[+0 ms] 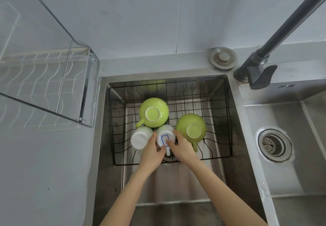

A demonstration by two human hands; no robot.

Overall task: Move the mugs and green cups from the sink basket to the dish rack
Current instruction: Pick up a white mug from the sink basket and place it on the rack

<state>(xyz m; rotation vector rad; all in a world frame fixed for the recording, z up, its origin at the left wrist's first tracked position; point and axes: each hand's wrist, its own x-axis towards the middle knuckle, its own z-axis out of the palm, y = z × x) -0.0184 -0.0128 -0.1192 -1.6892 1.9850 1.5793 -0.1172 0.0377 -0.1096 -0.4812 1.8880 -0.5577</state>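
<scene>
A black wire sink basket (pixel 227 120) sits in the left sink bowl. Two green cups lie upside down in it, one at the back left (pixel 153 112) and one to the right (pixel 191 128). In front of them stand two white mugs, also upside down: a plain one (pixel 140 138) on the left and one with a blue mark on its base (pixel 165 135). Both my hands are on the blue-marked mug: my left hand (pixel 152 152) on its left side and my right hand (pixel 181 148) on its right side and base. The dish rack (pixel 58 84) hangs on the wall at the left.
A dark faucet (pixel 261 67) rises from the sink deck at the right, its pipe slanting up across the upper right. A round metal plug (pixel 223 58) lies on the deck behind the sink. A second bowl with a strainer drain (pixel 273 144) is at the right.
</scene>
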